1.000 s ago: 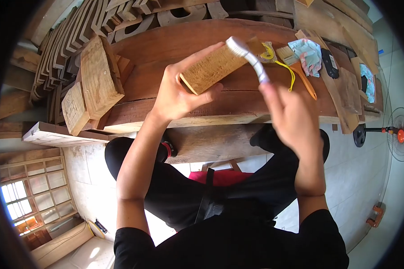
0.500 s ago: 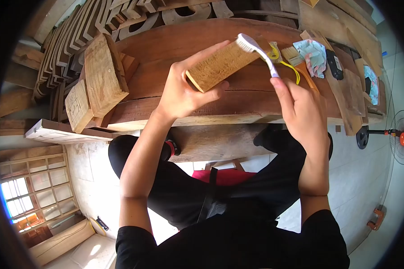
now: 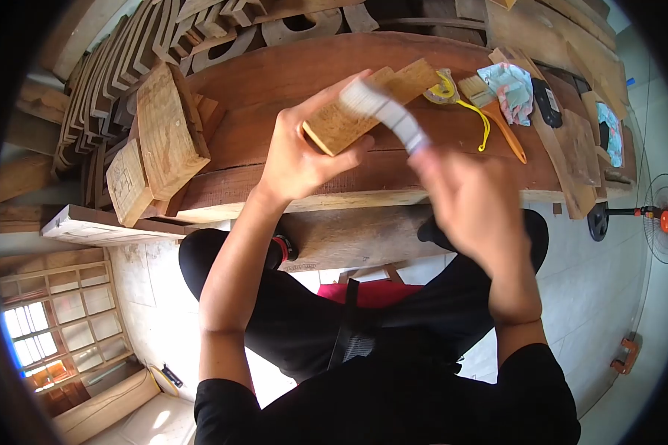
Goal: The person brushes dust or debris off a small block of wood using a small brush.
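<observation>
My left hand (image 3: 295,157) grips a rectangular wooden block (image 3: 335,133), thumb along the near side and fingers behind it. The block is held tilted above the brown wooden bench (image 3: 252,96), its far end pointing up and to the right. In my right hand (image 3: 476,208) is a white toothbrush (image 3: 393,117), its handle between thumb and fingers. Motion smears both the brush and that hand. The brush head overlaps the upper face of the block, near its middle.
Right on the bench are a yellow tape measure (image 3: 444,90), a paintbrush (image 3: 505,130), a crumpled patterned cloth (image 3: 511,87) and a black device (image 3: 548,107). Wooden blocks (image 3: 172,130) stand left. Curved wooden pieces line the back. A fan (image 3: 664,221) is far right.
My right hand has swept left with the toothbrush, carrying its head from the block's far end toward the middle. My left hand and the block stay nearly in place.
</observation>
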`<state>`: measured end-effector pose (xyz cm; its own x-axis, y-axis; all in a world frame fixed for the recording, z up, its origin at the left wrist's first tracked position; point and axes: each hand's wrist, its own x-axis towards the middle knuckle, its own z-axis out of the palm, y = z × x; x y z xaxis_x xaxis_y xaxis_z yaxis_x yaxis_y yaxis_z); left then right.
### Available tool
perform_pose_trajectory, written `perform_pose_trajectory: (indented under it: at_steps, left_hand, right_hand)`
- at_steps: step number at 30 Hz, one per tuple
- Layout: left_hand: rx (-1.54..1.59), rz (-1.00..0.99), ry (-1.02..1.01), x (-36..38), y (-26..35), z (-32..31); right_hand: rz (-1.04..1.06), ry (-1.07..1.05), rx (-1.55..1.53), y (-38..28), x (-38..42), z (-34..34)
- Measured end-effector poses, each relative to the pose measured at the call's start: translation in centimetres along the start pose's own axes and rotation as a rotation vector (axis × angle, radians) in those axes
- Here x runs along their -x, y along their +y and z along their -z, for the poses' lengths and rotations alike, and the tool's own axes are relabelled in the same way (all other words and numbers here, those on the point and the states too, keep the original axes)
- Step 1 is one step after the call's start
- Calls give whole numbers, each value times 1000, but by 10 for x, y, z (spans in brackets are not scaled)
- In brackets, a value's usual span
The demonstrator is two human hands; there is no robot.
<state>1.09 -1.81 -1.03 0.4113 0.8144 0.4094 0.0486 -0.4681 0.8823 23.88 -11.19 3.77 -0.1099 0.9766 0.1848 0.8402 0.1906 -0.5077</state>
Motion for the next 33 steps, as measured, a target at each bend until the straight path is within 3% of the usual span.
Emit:
perform_pose_trajectory:
  at_steps: [1,2,4,6,8,10,12,14,16,19,20,22,24,27,28,30,32,33]
  left_hand:
    - [-18,-17,8,0,1,-2]
    - [-30,-15,5,2,2,-1]
    - [-52,-10,-14,4,3,-3]
    - [-57,-21,-25,3,1,-3]
    - [-40,-45,0,3,1,-5]
    - [-46,-19,-3,3,3,-6]
    - [-57,-2,13,1,6,-5]
    - [-22,-2,25,4,3,-5]
    - [19,-46,29,0,-1,-3]
    - [-12,47,26,1,5,-2]
    - [-40,46,29,0,6,-1]
    - [-21,-32,13,0,-2,1]
    - [18,-34,0,0,-2,1]
    - [52,66,25,0,4,-2]
    - [38,43,19,1,4,-2]
    - [-4,-1,4,2,3,0]
    - [-14,18,4,1,4,3]
    - [-10,27,8,-1,4,3]
  right_hand:
    - [-111,52,138,7,-9,10]
    - [-46,171,147,22,-14,7]
    - [-107,19,183,1,0,1]
    - [215,115,89,-4,15,-25]
    - [94,51,92,0,7,-13]
    - [-64,152,114,17,-10,2]
    - [-33,169,146,17,-8,3]
    - [10,-61,102,-4,12,-3]
    - [-21,0,48,4,7,-2]
    - [-42,144,68,24,-12,5]
    - [-5,190,101,27,-12,5]
    - [7,57,106,4,9,-3]
    - [264,77,76,-4,20,-18]
    - [-191,7,11,4,-4,13]
    - [-44,125,36,21,-9,10]
    - [-53,12,110,3,5,2]
    - [191,-20,89,-5,18,-14]
    - [90,-36,89,-3,13,-7]
